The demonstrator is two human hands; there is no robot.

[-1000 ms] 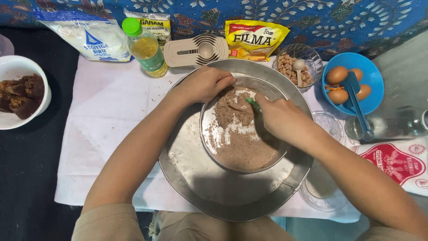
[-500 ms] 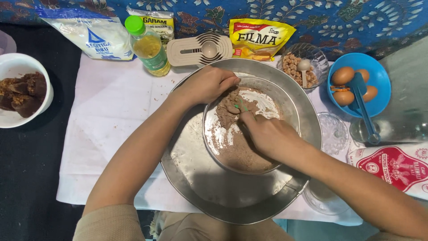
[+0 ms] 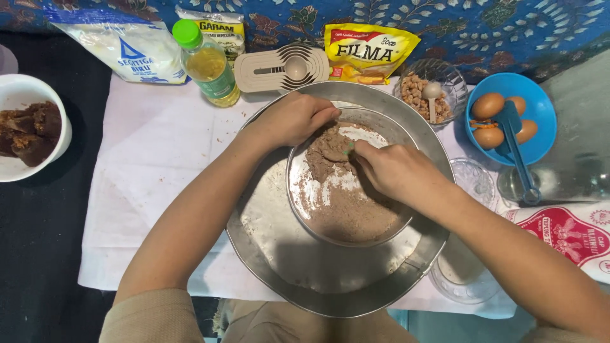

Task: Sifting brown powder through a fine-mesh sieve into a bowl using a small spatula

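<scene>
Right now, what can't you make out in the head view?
- Tool in the right hand: only a green tip shows, the fingers hide the rest.
- Left hand fingertips: curled over the sieve rim, grip unclear.
- Big pan floor: mostly under the sieve.
- White bowl: cut by the left edge.

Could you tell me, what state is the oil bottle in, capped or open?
Capped and upright: a green cap sits on the oil bottle.

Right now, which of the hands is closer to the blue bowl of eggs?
The right hand. It is in the sieve of brown powder, just left of the blue bowl of eggs. The left hand grips the sieve's far rim, farther left.
</scene>
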